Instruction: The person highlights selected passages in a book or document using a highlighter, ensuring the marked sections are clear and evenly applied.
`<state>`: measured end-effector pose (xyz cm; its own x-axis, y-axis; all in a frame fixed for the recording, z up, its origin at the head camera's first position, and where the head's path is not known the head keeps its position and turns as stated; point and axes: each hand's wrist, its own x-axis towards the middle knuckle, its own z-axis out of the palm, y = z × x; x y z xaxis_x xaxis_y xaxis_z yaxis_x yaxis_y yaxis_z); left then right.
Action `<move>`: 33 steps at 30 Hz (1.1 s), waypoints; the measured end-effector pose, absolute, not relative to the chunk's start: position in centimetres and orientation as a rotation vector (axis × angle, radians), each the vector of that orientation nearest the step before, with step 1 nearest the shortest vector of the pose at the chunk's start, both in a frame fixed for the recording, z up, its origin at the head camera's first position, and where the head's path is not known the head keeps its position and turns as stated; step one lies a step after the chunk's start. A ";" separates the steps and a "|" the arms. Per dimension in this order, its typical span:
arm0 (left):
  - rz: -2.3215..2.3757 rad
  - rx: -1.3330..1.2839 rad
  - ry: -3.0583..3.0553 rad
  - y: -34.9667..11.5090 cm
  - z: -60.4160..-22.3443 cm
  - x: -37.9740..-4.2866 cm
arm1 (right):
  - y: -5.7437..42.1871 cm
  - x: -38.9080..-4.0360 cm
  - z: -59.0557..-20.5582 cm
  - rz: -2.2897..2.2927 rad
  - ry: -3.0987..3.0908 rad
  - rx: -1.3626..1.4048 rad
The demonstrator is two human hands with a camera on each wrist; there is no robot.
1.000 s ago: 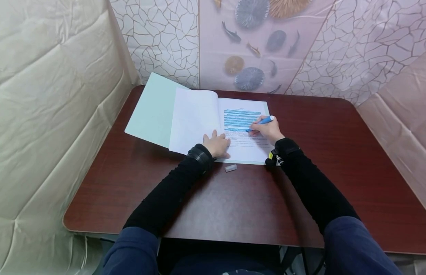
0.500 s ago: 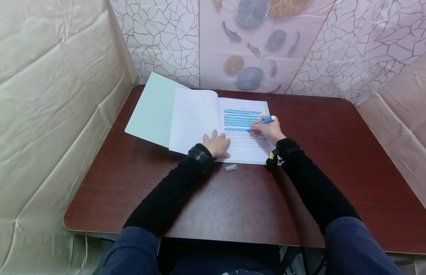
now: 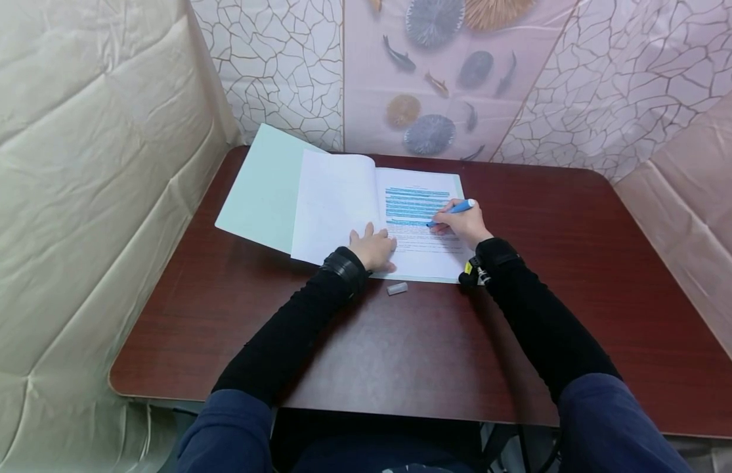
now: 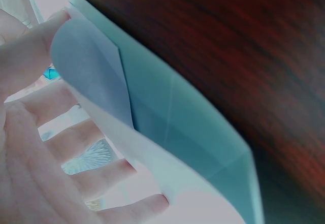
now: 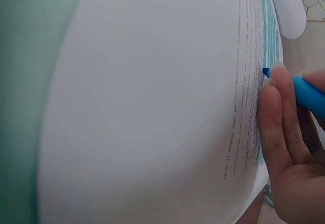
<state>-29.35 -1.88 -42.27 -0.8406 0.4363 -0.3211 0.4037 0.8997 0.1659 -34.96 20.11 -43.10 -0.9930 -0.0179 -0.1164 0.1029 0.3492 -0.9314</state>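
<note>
My right hand (image 3: 467, 226) pinches a blue highlighter (image 3: 462, 206), its tip down at a text line on the printed page (image 3: 425, 265). In the right wrist view, the blue tip of the highlighter (image 5: 266, 72) shows beside the fingertips, by the lines streaked blue. Many upper lines of that page carry blue streaks; lower ones are plain. My left hand (image 3: 373, 250), fingers spread, rests near the fold between the white turned-over sheet (image 3: 336, 197) and the printed page. From the left wrist, the fingers of this hand (image 4: 30, 137) lie straight and apart against the paper.
The pale green folder cover (image 3: 260, 190) lies open to the left under the sheets. A small translucent cap (image 3: 397, 288) is on the brown table (image 3: 401, 348), just in front of the page's near edge. Patterned cloth (image 3: 283, 66) hangs behind the table.
My right hand has slid slightly to the right with the highlighter, its tip passing along the line. My left hand keeps its place on the paper.
</note>
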 end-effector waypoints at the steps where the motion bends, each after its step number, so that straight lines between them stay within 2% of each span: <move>1: 0.128 0.618 2.711 -1.9 -42.3 -29.4 | 20.1 -34.8 -43.0 -1.735 2.489 0.079; 8: 0.124 0.608 2.702 -1.8 -42.4 -29.4 | 20.2 -34.9 -43.1 -1.745 2.481 0.086; 16: 0.131 0.612 2.704 -1.8 -42.4 -29.5 | 21.2 -36.2 -45.0 -1.770 2.489 0.065; 33: 0.130 0.621 2.696 -1.9 -42.3 -29.6 | 21.5 -36.3 -44.9 -1.724 2.529 0.075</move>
